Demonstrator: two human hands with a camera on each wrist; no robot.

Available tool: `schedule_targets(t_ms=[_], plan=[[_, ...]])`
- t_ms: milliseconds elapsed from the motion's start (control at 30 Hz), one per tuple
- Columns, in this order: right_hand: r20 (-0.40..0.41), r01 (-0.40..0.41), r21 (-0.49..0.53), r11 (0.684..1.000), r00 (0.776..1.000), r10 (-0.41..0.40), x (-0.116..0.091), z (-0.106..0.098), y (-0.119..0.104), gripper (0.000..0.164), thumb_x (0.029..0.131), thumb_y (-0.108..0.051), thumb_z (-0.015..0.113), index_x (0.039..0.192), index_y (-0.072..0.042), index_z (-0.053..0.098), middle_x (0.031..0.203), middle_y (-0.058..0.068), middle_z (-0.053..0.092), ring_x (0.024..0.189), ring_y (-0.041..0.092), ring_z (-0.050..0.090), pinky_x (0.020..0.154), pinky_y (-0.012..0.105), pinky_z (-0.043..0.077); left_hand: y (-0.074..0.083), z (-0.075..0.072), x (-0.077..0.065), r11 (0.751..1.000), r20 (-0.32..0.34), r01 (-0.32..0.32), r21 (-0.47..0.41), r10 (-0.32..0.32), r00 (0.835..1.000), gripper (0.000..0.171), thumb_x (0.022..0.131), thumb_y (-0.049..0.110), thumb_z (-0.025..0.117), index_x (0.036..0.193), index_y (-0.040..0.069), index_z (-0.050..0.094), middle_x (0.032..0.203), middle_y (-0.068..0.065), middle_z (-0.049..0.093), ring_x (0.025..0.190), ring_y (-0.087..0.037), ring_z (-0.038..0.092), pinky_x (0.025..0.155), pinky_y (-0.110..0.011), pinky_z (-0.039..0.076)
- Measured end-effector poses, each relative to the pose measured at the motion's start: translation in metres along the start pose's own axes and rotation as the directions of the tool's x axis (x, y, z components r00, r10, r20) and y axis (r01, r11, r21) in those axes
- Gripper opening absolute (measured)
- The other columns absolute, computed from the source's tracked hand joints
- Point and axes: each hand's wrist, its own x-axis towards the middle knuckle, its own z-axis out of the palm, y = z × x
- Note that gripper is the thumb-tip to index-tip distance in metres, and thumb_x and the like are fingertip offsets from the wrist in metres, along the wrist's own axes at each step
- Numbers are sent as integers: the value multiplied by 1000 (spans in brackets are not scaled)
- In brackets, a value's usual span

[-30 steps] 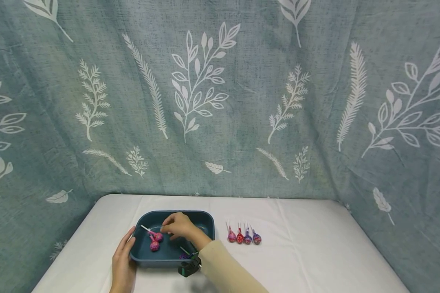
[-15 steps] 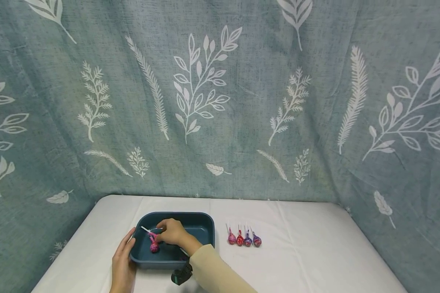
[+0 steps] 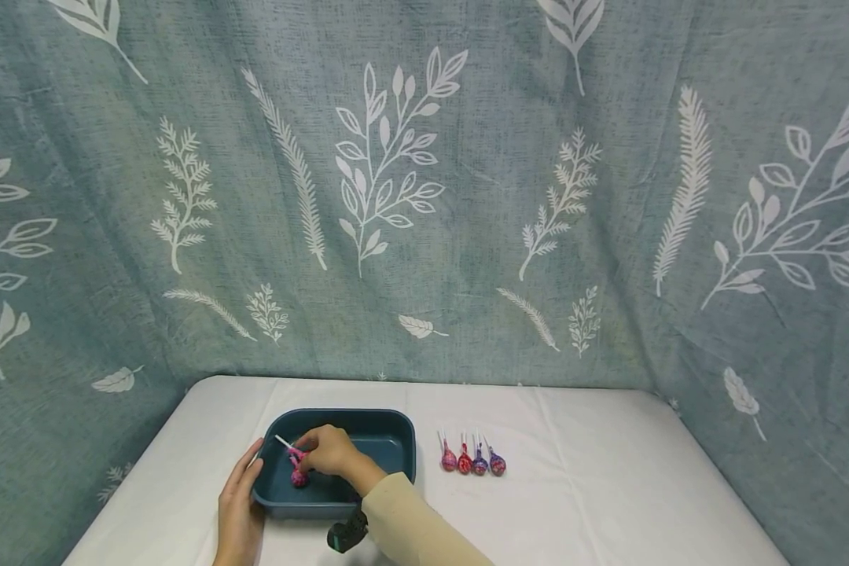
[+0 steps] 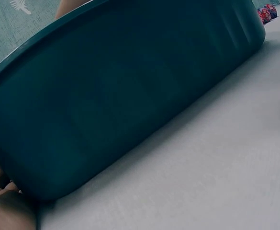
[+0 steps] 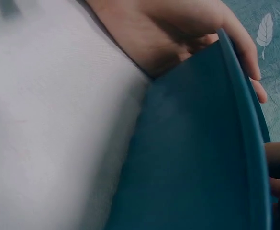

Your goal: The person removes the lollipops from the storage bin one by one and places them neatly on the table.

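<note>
Leaf-printed green cloth (image 3: 481,204) hangs behind and around the white table (image 3: 608,495). On the left half sits a dark blue tray (image 3: 293,510). Inside it, on the left, lies a pink lollipop (image 3: 299,478), round head toward the near side; a white stick (image 3: 284,442) slants far left beside it. My right hand (image 3: 331,451) reaches in, fingers bent down against the pink wrapping, tips hidden, so I cannot tell whether they pinch. My left hand (image 3: 239,503) rests against the tray's left wall, fingers stretched along it. Right of the tray, four lollipops (image 3: 464,464) lie in a row, sticks pointing far. My pale sleeve (image 3: 420,523) and a black gadget (image 3: 347,534) at my wrist cross the tray's near right side and block part of it.
</note>
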Motion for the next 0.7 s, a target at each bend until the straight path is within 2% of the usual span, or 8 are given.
schedule_targets(t_ms=[100,267,467,567,700], plan=[[-19,-8,-42,999,1000,7,-1,2,-1,24,72,-3,80,96,-5,75,77,-1,68,68,7,56,58,21,47,0,0,0,1000,-6,5,-3,-5,1000,57,100,37,53,150,18,35,158,-1,24,142,-18,26,114,-40,21],[-53,-43,-110,993,998,38,-1,6,-1,16,74,-6,81,88,-7,73,74,-4,63,65,7,51,56,22,45,0,1,0,1000,-18,13,1,-13,1000,60,98,40,55,150,18,36,157,0,26,141,-18,29,113,-39,23],[-144,-68,-129,989,988,49,-5,5,0,17,70,-7,84,84,-7,73,70,-4,63,62,8,50,53,22,44,-1,2,1,1000,-22,11,24,-11,1000,64,96,45,57,150,19,36,157,1,26,141,-17,29,112,-39,25],[-179,-71,-101,992,982,52,-7,2,-1,18,69,-6,85,83,-6,73,68,-3,63,61,8,50,53,22,44,-1,1,1,1000,-19,7,20,-7,1000,62,96,43,57,150,19,37,157,1,27,140,-17,29,112,-39,25],[-172,-68,-16,998,983,64,-10,-1,0,17,70,-3,83,82,-4,71,61,-4,62,56,7,51,51,22,44,-1,0,0,1000,-15,6,21,-6,1000,60,97,41,56,150,20,37,157,2,26,141,-17,28,112,-39,25]])
